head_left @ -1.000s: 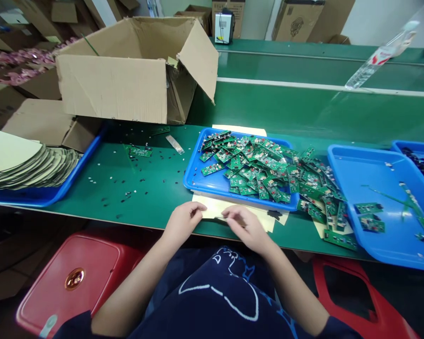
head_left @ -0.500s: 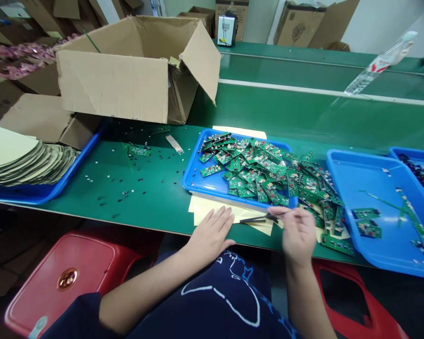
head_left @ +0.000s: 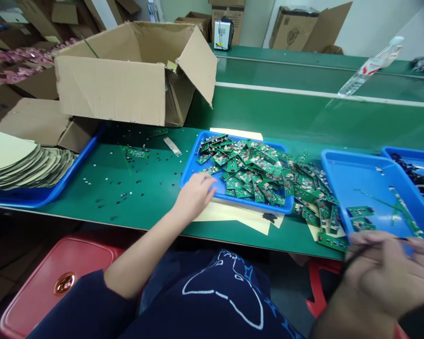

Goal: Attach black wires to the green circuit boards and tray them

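Observation:
My left hand (head_left: pixel 196 195) hovers at the near left corner of a blue tray (head_left: pixel 184 176), fingers bent and apart, close to a green circuit board (head_left: pixel 209 170). Nothing shows between its fingers. The tray is heaped with small green circuit boards (head_left: pixel 254 162). At the lower right, my right hand (head_left: pixel 365 268) is blurred and closed around what look like black tweezers (head_left: pixel 356 253). A second hand (head_left: pixel 410 278), seemingly another person's, overlaps it from the right. Small black pieces (head_left: pixel 269 217) lie on yellowish paper (head_left: pixel 252 220) in front of the tray.
Boards spill rightward toward another blue tray (head_left: pixel 353 174) holding a few boards. Beyond it stands a tray of black parts (head_left: pixel 413 174). A large cardboard box (head_left: pixel 109 92) stands at the back left. Stacked paper sheets (head_left: pixel 24 165) lie left. A plastic bottle (head_left: pixel 369 70) leans at the back right.
My left hand has lifted off the paper and moved up-left to the tray's corner. My right hand has swung right with the black tweezers, where another hand now appears.

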`<action>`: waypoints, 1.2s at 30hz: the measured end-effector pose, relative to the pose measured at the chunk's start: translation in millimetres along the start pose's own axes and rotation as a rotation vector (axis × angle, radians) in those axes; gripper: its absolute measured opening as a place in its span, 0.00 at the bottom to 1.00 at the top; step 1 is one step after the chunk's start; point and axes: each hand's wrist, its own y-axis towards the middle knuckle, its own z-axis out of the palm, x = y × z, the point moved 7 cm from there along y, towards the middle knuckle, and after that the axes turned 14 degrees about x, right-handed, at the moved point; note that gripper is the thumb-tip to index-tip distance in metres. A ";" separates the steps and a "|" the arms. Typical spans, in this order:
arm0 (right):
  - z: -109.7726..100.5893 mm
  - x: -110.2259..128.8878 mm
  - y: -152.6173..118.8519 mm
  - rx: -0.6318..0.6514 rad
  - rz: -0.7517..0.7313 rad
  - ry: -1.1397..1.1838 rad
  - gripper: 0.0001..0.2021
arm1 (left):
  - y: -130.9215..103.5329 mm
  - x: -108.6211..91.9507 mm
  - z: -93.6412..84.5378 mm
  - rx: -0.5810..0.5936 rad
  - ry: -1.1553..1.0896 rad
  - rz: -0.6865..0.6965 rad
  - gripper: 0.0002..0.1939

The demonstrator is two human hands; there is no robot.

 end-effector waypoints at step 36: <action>195.6 -25.0 -76.2 0.812 0.390 0.335 0.12 | -10.8 -26.7 -0.8 -0.183 -1.428 -0.100 0.12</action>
